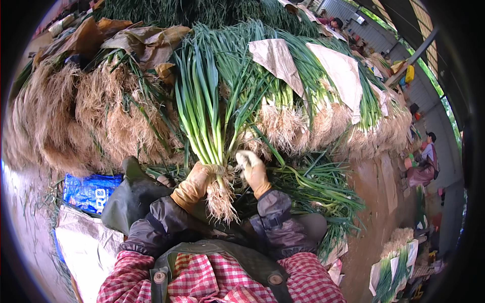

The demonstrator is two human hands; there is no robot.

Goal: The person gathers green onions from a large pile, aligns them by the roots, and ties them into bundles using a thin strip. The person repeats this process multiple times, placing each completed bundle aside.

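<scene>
My left hand (197, 183), in a tan glove, is closed around a bunch of long green onions (202, 125); their leaves point away from me and their pale roots hang below my fist. Close by on the right is my gloved right hand (252, 170), its fingers curled beside a stalk that leans off the bunch; whether they pinch it cannot be told. More green onions with thick roots (282, 123) lie in a pile beyond both hands. Loose green stalks (322, 185) lie at lower right, beside my knee.
Large root bundles (110, 110) fill the left side, partly under brown paper sheets (147, 41). A blue printed sack (91, 193) and a pale sack (85, 242) lie lower left. A wrapped bundle (394, 265) stands at lower right. A person (424, 163) sits farther right.
</scene>
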